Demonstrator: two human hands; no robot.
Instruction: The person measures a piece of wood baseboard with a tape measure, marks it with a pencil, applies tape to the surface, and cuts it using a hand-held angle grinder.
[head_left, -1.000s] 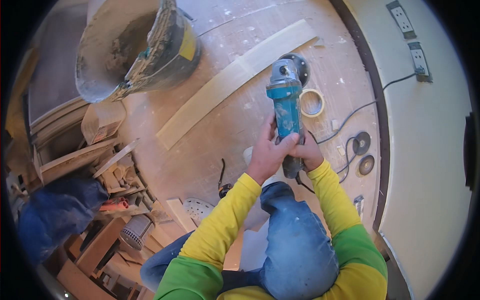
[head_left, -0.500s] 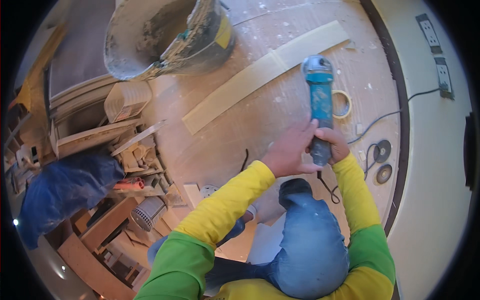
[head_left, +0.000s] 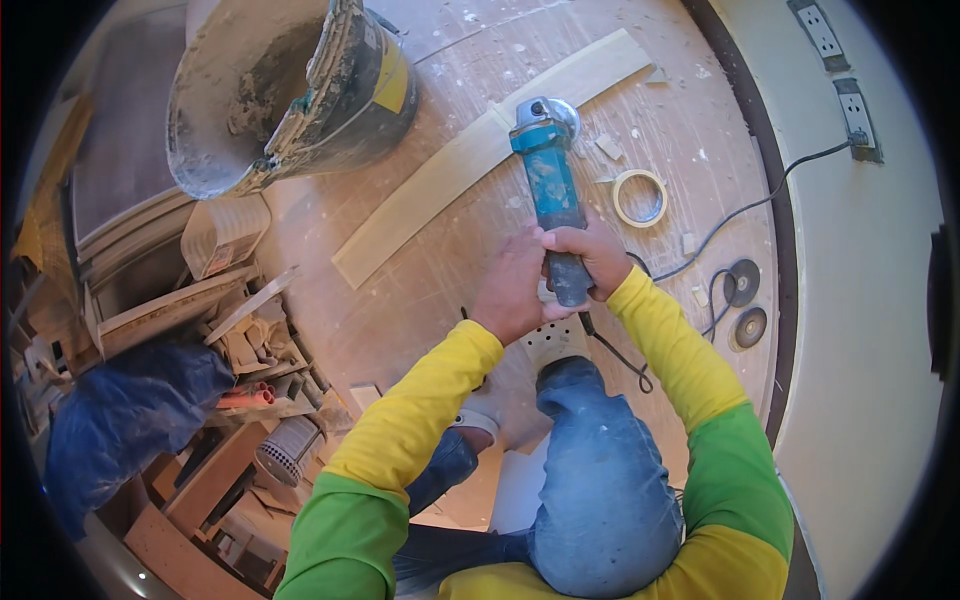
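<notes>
A teal angle grinder (head_left: 552, 180) with a dark handle is held out in front of me, its grey metal head pointing away. My right hand (head_left: 601, 252) grips the handle from the right, thumb across its top. From the left side, my left hand (head_left: 512, 285) closes on the same handle near its rear end. A round disc (head_left: 566, 118) shows at the right of the head. Beyond and below the grinder, a long pale wooden strip (head_left: 420, 208) lies slantwise on the floor. The grinder's cord (head_left: 622, 362) hangs from the handle end.
A mortar-caked bucket (head_left: 350, 120) stands at far left. A tape roll (head_left: 640, 198) and two grinding discs (head_left: 748, 328) lie on the right. One cord reaches a wall outlet (head_left: 858, 122). Wood scraps (head_left: 262, 330) and a blue plastic sheet (head_left: 140, 405) crowd the left.
The grinder and both hands have shifted left, and its head has turned so that the disc shows. The whole view has moved a little too. Both hands still hold the handle.
</notes>
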